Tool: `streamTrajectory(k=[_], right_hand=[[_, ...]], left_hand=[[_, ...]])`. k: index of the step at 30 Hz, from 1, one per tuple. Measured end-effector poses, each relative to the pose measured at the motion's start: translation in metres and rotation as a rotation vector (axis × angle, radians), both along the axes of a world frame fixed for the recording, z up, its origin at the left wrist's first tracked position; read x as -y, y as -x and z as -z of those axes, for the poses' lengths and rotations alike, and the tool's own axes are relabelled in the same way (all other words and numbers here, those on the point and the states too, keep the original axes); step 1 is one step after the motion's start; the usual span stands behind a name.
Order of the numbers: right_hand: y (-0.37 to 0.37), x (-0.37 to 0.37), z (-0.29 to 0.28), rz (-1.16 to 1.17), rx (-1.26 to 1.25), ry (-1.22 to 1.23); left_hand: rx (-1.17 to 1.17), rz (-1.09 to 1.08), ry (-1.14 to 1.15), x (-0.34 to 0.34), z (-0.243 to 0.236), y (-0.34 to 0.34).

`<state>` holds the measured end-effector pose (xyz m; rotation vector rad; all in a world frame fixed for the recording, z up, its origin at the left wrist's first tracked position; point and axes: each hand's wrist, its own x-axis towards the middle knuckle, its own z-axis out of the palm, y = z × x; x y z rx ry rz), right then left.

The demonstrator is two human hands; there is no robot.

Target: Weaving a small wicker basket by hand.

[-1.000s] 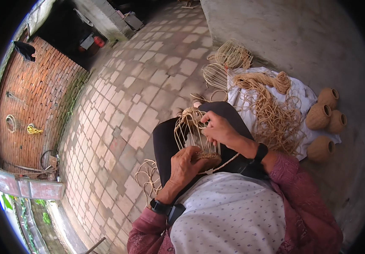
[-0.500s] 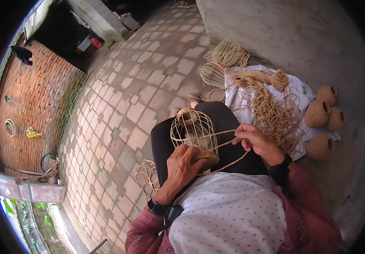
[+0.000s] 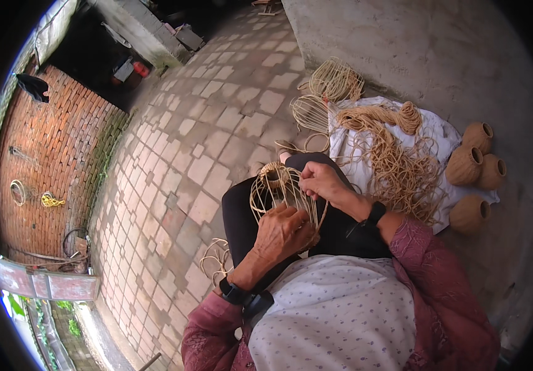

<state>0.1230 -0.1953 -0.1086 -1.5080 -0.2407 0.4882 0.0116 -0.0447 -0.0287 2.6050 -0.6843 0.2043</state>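
Note:
A round open frame of thin ribs [image 3: 257, 199] rests on my lap, its wound neck [image 3: 272, 173] facing away from me. My left hand [image 3: 280, 230] is closed over the near side of the frame and hides much of its woven base. At the frame's right side, my right hand [image 3: 323, 182] pinches twisted cord against the ribs, just below the neck. A loop of the cord [image 3: 324, 217] hangs down from there toward my left hand. Exactly how the cord passes between the ribs is hidden by my fingers.
On the right, a white cloth [image 3: 345, 145] carries a tangled heap of cord [image 3: 402, 176]. Several finished woven pots [image 3: 464, 166] stand beside it. More bare rib frames [image 3: 335, 80] lie near the concrete wall [image 3: 415, 49]. Loose cord coils [image 3: 215, 258] lie left of my knee.
My right hand has moved up and left, from pulling the cord taut out to the right to the frame's ribs. My left hand has shifted slightly right and up; the cord loop is smaller.

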Motion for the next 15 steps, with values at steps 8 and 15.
streamTrajectory(k=[8,15], right_hand=[[0.013,-0.025,-0.009,-0.002,0.381,0.444],[0.021,-0.02,-0.029,-0.044,0.163,0.118]], left_hand=[[-0.027,0.038,-0.019,-0.005,0.004,0.006],[0.02,-0.174,0.251,-0.021,0.02,0.027]])
